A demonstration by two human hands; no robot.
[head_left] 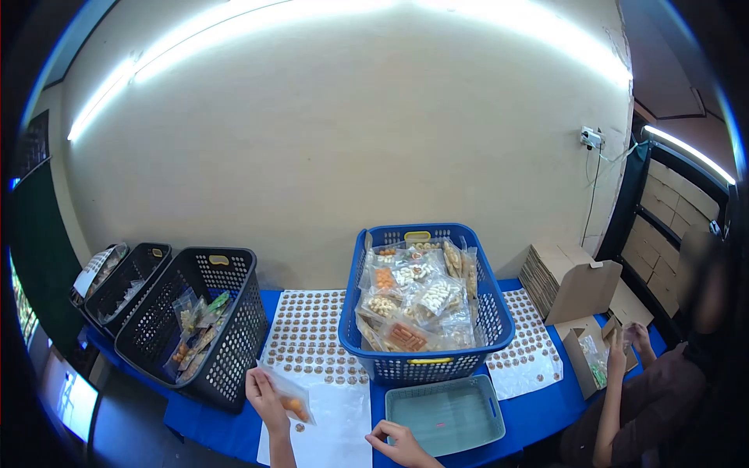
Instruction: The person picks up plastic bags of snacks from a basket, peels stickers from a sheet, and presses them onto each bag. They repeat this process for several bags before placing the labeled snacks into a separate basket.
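The left hand (264, 396) pinches a small clear plastic bag of orange pieces (292, 399), fingers closed on its edge, above the white sticker sheet (331, 425) on the blue table (538, 413). The right hand (400, 443) rests with fingers loosely curled, holding nothing, just beside the shallow grey-green plastic tray (445, 413). The blue plastic basket of filled bags (425, 308) stands behind the tray.
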